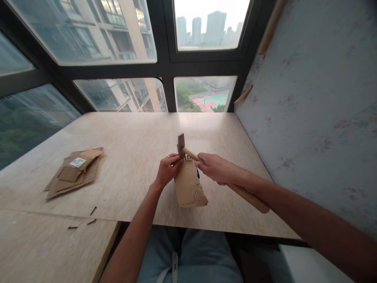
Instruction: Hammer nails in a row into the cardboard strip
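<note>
My right hand (216, 168) is closed around the wooden handle of a hammer (250, 196), fairly near its metal head. The head is over the far end of a piece of cardboard (190, 184), which lies on the tabletop with a torn lower right corner and torn marks on its face. At that same far end my left hand (171, 167) is closed in a pinch, its fingertips beside the hammer head. What those fingers hold is hidden. A bit of blue shows at the cardboard's right edge, next to my right hand.
Folded brown cardboard packaging (77, 171) with a white label lies at the left. Several dark nails (93, 210) are scattered near the front left of the pale tabletop (132, 133). Windows stand behind, and a patterned wall (318, 118) bounds the right side.
</note>
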### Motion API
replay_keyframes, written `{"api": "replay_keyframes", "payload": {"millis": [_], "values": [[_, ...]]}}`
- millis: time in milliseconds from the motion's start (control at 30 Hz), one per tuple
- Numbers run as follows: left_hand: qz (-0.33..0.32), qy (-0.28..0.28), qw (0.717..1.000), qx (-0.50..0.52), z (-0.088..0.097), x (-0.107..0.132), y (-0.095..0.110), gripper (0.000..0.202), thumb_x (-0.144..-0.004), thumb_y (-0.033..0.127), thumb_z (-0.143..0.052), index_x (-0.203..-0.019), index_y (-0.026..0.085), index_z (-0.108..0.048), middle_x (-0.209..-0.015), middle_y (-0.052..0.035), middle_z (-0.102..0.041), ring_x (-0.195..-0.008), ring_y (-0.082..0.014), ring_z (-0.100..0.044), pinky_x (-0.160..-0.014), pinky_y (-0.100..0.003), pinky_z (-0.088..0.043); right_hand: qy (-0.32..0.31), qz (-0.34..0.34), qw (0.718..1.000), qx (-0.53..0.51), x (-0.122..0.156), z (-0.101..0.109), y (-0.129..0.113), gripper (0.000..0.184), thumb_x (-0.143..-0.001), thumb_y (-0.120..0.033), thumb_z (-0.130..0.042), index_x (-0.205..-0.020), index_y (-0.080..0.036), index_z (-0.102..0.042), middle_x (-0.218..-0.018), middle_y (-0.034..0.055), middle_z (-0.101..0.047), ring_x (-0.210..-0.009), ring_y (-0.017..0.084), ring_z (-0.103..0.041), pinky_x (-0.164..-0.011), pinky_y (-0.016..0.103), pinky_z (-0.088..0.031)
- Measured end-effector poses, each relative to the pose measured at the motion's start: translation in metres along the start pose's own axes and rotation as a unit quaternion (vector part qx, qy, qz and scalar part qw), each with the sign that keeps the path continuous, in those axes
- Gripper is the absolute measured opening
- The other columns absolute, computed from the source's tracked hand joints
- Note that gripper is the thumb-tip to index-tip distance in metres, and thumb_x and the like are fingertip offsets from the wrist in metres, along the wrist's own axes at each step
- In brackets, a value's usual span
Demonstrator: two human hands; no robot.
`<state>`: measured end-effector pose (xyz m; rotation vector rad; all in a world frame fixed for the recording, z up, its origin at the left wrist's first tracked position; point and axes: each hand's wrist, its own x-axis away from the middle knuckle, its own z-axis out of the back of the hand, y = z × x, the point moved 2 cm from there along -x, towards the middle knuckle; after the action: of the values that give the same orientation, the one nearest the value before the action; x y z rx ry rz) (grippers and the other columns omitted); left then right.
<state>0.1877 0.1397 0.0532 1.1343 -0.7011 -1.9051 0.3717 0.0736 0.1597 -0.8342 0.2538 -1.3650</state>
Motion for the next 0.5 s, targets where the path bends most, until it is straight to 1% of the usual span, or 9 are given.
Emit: {"api": "replay_keyframes", "payload": {"millis": [133, 300, 367, 433, 500], "values": [[-0.004, 0.015, 1.000, 0.001, 0.0003, 0.0004, 0.0001, 0.018, -0.083, 0.032, -0.063, -0.088, 0.019, -0.075, -0.094, -0.0080, -0.072, -0.087, -0.0184, -0.067, -0.080, -0.030, -0.054, 0.032, 0.023, 0.999, -0.027, 0.0008, 0.0011, 0.0020, 0.019, -0.094, -0.034, -0.037, -0.080, -0.023, -0.041, -0.056, -0.0055, -0.043, -0.025, 0.007, -0.037, -0.024, 0.020, -0.026], [0.011, 0.016, 1.000, 0.018, -0.0017, 0.0007, -0.0019, 0.018, -0.081, 0.032, -0.065, -0.087, 0.019, -0.076, -0.095, -0.0079, -0.073, -0.084, -0.0184, -0.068, -0.076, -0.030, -0.055, 0.015, 0.013, 1.000, 0.001, -0.0020, -0.0017, 0.0066, 0.020, -0.093, -0.034, -0.040, -0.078, -0.022, -0.041, -0.057, -0.0050, -0.044, -0.025, 0.008, -0.037, -0.026, 0.021, -0.023], [0.017, 0.014, 1.000, 0.016, -0.0019, 0.0007, -0.0028, 0.018, -0.081, 0.033, -0.065, -0.086, 0.019, -0.076, -0.095, -0.0079, -0.073, -0.085, -0.0186, -0.068, -0.078, -0.030, -0.055, 0.034, 0.029, 0.999, 0.014, -0.0026, -0.0021, 0.0075, 0.021, -0.093, -0.034, -0.040, -0.076, -0.022, -0.041, -0.057, -0.0040, -0.045, -0.031, 0.008, -0.040, -0.031, 0.021, -0.023], [0.023, 0.014, 1.000, 0.013, -0.0014, 0.0005, -0.0029, 0.018, -0.081, 0.033, -0.066, -0.086, 0.019, -0.076, -0.094, -0.0078, -0.074, -0.087, -0.0191, -0.068, -0.080, -0.031, -0.055, 0.075, 0.066, 0.994, 0.037, -0.0027, -0.0024, 0.0076, 0.021, -0.094, -0.033, -0.040, -0.076, -0.022, -0.040, -0.059, -0.0023, -0.048, -0.042, 0.010, -0.044, -0.038, 0.021, -0.027], [0.025, 0.009, 1.000, 0.012, -0.0008, 0.0002, -0.0021, 0.018, -0.081, 0.032, -0.065, -0.086, 0.019, -0.077, -0.095, -0.0077, -0.074, -0.087, -0.0192, -0.069, -0.081, -0.031, -0.055, 0.094, 0.093, 0.989, 0.066, -0.0032, -0.0039, 0.0081, 0.021, -0.093, -0.031, -0.042, -0.075, -0.021, -0.040, -0.062, -0.0002, -0.050, -0.051, 0.011, -0.046, -0.045, 0.021, -0.029]]}}
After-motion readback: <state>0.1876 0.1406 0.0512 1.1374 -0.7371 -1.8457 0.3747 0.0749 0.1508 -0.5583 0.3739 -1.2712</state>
